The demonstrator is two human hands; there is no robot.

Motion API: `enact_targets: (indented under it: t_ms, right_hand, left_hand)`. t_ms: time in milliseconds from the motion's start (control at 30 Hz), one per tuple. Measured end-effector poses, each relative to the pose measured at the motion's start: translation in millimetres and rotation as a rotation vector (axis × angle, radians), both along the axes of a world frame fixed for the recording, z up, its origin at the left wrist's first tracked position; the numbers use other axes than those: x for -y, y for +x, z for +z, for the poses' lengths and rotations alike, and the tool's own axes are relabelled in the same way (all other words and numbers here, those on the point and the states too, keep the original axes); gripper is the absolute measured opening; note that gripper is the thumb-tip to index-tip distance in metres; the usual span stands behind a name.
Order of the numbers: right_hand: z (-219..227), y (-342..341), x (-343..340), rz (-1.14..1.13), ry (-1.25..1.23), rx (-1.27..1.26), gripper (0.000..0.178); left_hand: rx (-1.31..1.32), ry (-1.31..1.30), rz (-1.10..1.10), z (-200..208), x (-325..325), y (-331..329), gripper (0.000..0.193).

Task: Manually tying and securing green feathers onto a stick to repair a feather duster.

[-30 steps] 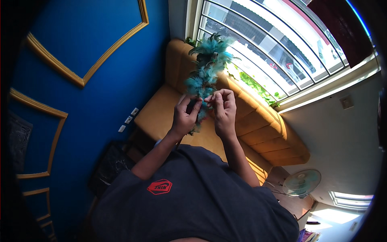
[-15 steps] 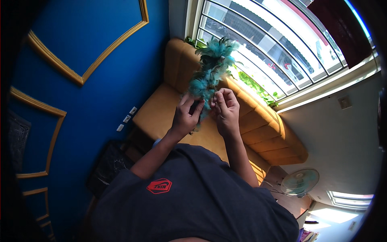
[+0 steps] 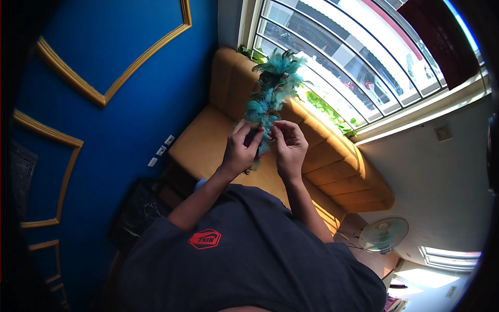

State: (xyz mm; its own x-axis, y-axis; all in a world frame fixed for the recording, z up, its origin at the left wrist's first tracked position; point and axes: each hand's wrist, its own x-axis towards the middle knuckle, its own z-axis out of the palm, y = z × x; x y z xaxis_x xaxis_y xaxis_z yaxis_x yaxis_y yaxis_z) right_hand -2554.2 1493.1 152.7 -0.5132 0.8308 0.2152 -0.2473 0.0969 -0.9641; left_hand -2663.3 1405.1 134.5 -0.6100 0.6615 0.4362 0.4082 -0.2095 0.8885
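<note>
In the head view, looking down over a dark shirt (image 3: 270, 249) with a red emblem (image 3: 205, 239) on its chest. Gripping the feather strand (image 3: 257, 109) in the left hand (image 3: 240, 150), with thumb and forefinger pinched together low on it. Holding the right hand (image 3: 291, 152) just beside the strand's other edge, fingers curled toward the thumb; cannot tell whether pinching a bit of it or only touching. Both hands raised in front of the chest, well apart at the elbows, close together at the fingertips.

Teal feathers mixed with darker, almost black tufts; fullest at the upper end, thinner below, passing behind the left fingers to a dark tip near the left wrist. Seen against the mustard sofa (image 3: 195, 143), with the top overlapping the barred window (image 3: 358, 67); cannot tell whether touching the sofa back there.

Green leaves (image 3: 322, 106) along the sill, behind the sofa. To the left, a blue wall (image 3: 140, 119) with gold moulding (image 3: 102, 98) and three white switch plates (image 3: 161, 151) in a slanting row. To the right, a pale wall (image 3: 442, 171), a round fan (image 3: 384, 235) low down, and a dark red cloth (image 3: 439, 44) beside the window.
</note>
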Motion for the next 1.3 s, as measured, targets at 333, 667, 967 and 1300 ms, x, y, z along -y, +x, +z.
enact_targets:
  t_ms: [333,667,967,1300]
  right_hand:
    - [33,3,-1,0.146,-0.203,-0.074,0.019]
    - [25,9,-1,0.128,-0.527,-0.206,0.016]
    - [37,10,-16,0.083,-0.344,-0.169,0.017]
    - [23,17,-11,0.067,0.044,0.27,0.006]
  left_hand:
    - [0.217,-0.081,-0.082,-8,-5,1,0.015]
    - [0.301,-0.072,-0.079,-12,-9,-3,0.021]
    - [0.296,0.004,-0.164,-16,-15,5,0.026]
    - [0.364,-0.014,-0.087,-12,-7,-1,0.019]
